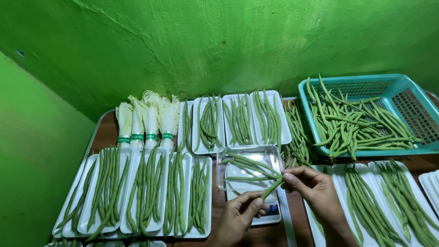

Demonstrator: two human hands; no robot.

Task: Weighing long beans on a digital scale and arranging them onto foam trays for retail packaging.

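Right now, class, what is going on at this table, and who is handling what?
A person holds one green bean between both hands: the left hand pinches its lower end and the right hand grips it near the top. The bean hangs over a clear tray holding a few beans, which sits on a small white scale. White foam trays filled with beans lie all around, a teal basket of loose beans stands at the back right, and banded pale leafy bundles stand at the back left.
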